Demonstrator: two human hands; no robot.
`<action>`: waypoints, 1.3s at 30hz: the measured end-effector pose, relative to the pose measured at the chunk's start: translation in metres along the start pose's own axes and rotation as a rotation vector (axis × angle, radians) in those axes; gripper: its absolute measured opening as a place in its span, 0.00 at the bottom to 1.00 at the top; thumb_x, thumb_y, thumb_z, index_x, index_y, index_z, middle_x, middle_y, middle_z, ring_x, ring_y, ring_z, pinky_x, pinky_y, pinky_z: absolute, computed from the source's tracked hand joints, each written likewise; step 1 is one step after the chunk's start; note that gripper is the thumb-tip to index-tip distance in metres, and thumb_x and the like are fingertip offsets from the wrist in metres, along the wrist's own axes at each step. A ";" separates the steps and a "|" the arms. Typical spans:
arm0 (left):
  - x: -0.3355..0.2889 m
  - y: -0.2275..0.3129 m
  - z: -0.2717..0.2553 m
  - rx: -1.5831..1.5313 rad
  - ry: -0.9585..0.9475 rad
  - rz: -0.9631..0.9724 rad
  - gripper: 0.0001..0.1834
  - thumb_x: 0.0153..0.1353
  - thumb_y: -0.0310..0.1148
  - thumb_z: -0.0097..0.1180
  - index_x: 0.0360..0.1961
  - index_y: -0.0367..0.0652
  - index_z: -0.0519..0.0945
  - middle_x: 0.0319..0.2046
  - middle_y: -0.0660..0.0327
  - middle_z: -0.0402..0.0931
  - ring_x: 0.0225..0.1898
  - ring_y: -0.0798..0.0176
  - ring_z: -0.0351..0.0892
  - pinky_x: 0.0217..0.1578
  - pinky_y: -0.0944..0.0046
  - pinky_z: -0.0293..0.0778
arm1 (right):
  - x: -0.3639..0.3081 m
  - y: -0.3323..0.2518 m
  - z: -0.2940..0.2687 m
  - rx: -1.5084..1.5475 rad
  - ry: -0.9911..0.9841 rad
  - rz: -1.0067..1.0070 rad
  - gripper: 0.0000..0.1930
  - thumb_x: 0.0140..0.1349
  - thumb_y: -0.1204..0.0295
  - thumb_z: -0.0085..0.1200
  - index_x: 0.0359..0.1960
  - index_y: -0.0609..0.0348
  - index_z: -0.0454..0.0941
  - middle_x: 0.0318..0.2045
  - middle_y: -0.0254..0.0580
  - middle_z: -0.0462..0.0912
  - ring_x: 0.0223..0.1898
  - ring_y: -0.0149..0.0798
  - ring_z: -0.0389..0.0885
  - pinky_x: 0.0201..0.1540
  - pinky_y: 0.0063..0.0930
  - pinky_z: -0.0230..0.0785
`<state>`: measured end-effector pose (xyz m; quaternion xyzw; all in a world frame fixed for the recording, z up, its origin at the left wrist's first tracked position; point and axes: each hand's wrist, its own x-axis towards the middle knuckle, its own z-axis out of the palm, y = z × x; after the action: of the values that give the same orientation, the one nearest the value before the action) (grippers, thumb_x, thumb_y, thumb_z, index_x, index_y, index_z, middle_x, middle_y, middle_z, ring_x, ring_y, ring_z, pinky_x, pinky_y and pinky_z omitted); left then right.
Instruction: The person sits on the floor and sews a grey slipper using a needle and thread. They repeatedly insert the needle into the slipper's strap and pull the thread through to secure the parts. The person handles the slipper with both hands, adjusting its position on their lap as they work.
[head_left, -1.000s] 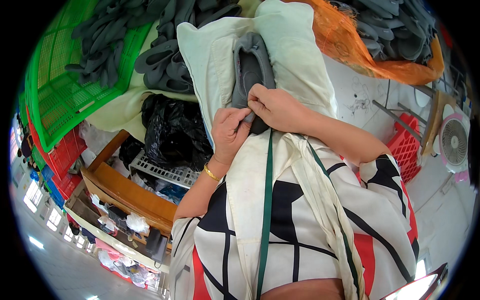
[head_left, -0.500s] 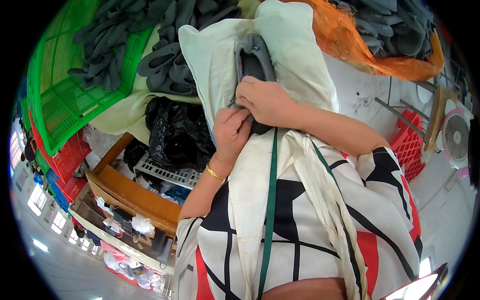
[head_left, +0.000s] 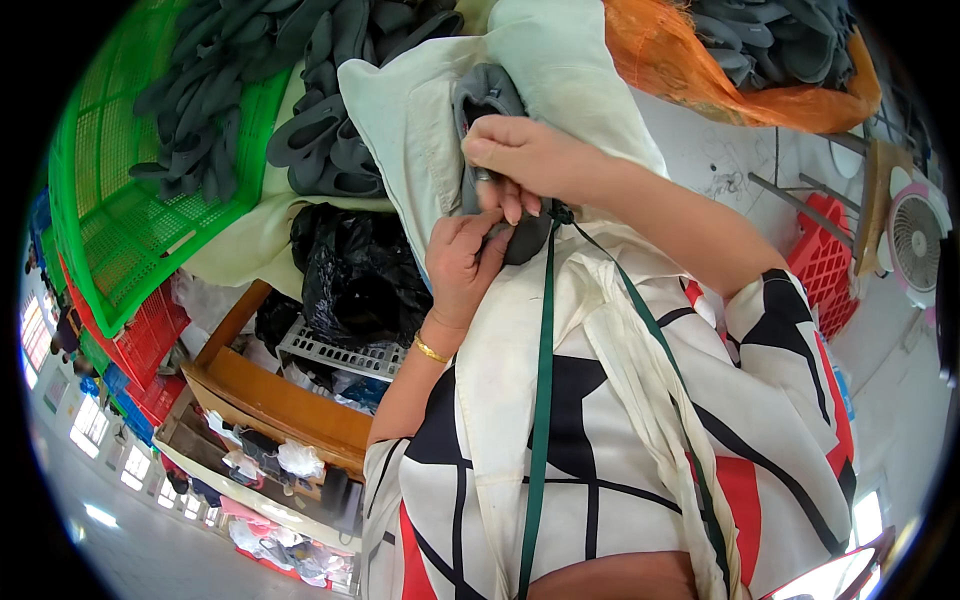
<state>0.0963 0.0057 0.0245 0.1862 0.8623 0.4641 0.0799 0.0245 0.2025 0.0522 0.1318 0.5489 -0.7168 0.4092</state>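
A dark grey slip-on shoe (head_left: 490,90) lies on a pale cloth pad (head_left: 410,110) across my lap, its toe pointing away from me. My left hand (head_left: 465,260) grips the near left edge of this shoe, thumb and forefinger pressed together. Above the shoe's opening, my right hand (head_left: 530,160) is closed with bent fingers. A small dark, shiny bit shows beneath its fingers, too hidden to name. The right hand covers the middle of the shoe.
Loose grey shoes (head_left: 320,145) are heaped at the back left, beside a green crate (head_left: 150,235). An orange sack (head_left: 670,70) holds more at the back right. A black plastic bag (head_left: 350,270), a wooden drawer (head_left: 270,400), a red crate (head_left: 822,250) and a fan (head_left: 912,235) stand around me.
My right hand has turned and shifted slightly up and left, its fingers now pointing down over the shoe. The left hand keeps its place on the shoe's near edge.
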 end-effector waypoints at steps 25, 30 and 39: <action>0.019 0.009 -0.017 -0.076 -0.082 -0.051 0.10 0.53 0.22 0.67 0.38 0.42 0.86 0.31 0.60 0.77 0.34 0.57 0.75 0.35 0.62 0.71 | -0.006 0.042 -0.029 -1.249 0.020 -1.022 0.06 0.51 0.75 0.58 0.32 0.55 0.78 0.30 0.36 0.73 0.36 0.41 0.77 0.41 0.35 0.72; 0.018 0.009 -0.016 -0.050 -0.086 -0.114 0.08 0.54 0.24 0.67 0.37 0.41 0.85 0.31 0.59 0.77 0.35 0.56 0.75 0.36 0.62 0.71 | 0.002 0.040 -0.026 -1.366 0.204 -1.114 0.05 0.49 0.71 0.58 0.24 0.54 0.74 0.26 0.35 0.70 0.32 0.39 0.75 0.38 0.32 0.70; 0.025 0.001 -0.015 -0.084 -0.207 -0.152 0.03 0.58 0.26 0.64 0.33 0.39 0.84 0.28 0.57 0.75 0.31 0.52 0.72 0.32 0.59 0.68 | 0.033 0.052 -0.017 -1.154 0.550 -0.995 0.08 0.56 0.70 0.61 0.24 0.56 0.74 0.24 0.39 0.72 0.28 0.46 0.74 0.30 0.38 0.68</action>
<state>0.0693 0.0043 0.0342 0.1637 0.8408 0.4709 0.2112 0.0377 0.2003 -0.0107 -0.1884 0.9076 -0.3605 -0.1038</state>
